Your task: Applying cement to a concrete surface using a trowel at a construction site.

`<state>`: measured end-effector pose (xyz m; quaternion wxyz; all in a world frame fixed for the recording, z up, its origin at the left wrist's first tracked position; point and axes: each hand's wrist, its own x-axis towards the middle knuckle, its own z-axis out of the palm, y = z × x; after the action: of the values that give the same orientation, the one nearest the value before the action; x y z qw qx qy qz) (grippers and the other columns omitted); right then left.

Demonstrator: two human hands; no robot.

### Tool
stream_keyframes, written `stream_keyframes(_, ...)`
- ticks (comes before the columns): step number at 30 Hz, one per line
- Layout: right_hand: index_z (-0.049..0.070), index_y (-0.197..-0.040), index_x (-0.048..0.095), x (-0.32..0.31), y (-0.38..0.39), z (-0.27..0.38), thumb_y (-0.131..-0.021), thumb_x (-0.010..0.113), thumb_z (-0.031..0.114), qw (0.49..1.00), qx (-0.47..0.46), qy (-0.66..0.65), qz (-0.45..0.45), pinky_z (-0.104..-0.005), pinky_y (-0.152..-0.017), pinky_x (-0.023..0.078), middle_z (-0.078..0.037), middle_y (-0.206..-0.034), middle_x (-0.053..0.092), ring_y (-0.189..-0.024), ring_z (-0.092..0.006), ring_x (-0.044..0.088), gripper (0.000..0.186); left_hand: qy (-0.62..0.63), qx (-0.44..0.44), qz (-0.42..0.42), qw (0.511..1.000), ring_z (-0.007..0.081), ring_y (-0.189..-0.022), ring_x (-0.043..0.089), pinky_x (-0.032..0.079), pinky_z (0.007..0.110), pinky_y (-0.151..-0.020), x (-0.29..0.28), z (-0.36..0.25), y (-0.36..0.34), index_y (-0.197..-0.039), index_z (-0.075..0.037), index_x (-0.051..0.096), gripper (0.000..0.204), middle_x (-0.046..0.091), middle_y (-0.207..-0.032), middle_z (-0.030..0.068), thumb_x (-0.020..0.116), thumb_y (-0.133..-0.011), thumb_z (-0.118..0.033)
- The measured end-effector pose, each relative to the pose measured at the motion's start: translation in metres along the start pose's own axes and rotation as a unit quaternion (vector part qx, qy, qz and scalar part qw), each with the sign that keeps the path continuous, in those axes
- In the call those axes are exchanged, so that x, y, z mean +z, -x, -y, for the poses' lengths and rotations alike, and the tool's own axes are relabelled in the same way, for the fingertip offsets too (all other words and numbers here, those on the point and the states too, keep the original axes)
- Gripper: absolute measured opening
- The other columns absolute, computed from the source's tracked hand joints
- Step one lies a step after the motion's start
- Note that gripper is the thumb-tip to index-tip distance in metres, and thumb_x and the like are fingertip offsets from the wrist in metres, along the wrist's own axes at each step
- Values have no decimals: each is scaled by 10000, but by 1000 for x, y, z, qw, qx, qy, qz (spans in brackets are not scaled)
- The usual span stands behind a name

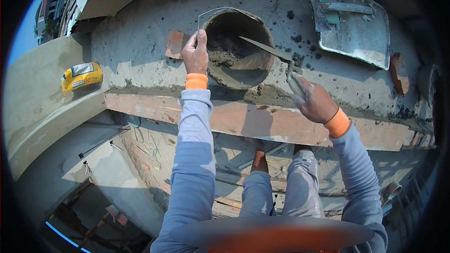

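A round dark bucket [269, 68] stands on the concrete ledge, partly filled with wet grey mortar [229, 59]. My left hand [195, 54] is closed round the bucket's thin wire handle [199, 21] at its left side. In my right hand [314, 97] is a trowel [267, 48], gripped by its handle to the right of the bucket. The trowel's pointed blade reaches leftward over the bucket's rim, above the mortar. Whether the blade touches the mortar I cannot tell.
Broken brick [176, 43] lies left of the bucket. A mortar-stained white tray [354, 28] and another brick piece [399, 74] are at the right. A yellow bag [82, 77] sits on the left ledge. A brick course [290, 122] edges the ledge; planks lie below.
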<state>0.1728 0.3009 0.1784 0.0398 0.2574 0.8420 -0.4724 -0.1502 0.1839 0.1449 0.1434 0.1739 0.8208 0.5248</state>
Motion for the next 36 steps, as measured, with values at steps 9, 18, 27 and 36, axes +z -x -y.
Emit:
stream_keyframes(9, -97, -1367, 400, 100, -56, 42, -836, 497, 85, 976, -41, 200, 72, -413, -685, 540, -201, -894, 649, -792, -313, 667, 569, -84, 59, 150, 983, 86, -812, 526, 460, 249, -760, 1, -9, 18, -1110, 42, 662, 500, 643, -867, 16, 651, -916, -418)
stream_keyframes(18, 0, -1410, 380, 61, -53, 45, -830, 489, 44, 963, -54, 255, 75, -427, -589, 526, -190, -957, 602, -712, -316, 661, 592, -29, 63, 138, 988, 126, -907, 604, 483, 282, -847, 10, -11, 23, -1129, 18, 668, 482, 708, -967, 104, 670, -901, -406)
stream_keyframes(27, 26, -1442, 349, 71, -49, 17, -837, 493, 58, 950, -19, 291, 109, -402, -611, 552, -193, -958, 597, -736, -321, 673, 624, -51, 58, 122, 989, 107, -847, 592, 491, 275, -802, 3, -6, 15, -1102, 29, 673, 479, 712, -927, 99, 677, -896, -404)
stream_keyframes(36, -30, -1420, 365, 81, -33, 23, -833, 486, 50, 950, 14, 271, 157, -384, -618, 546, -215, -927, 612, -740, -324, 672, 605, -58, 52, 152, 985, 150, -913, 637, 494, 292, -848, 12, -20, 27, -1122, 15, 674, 469, 714, -1003, 129, 677, -896, -396)
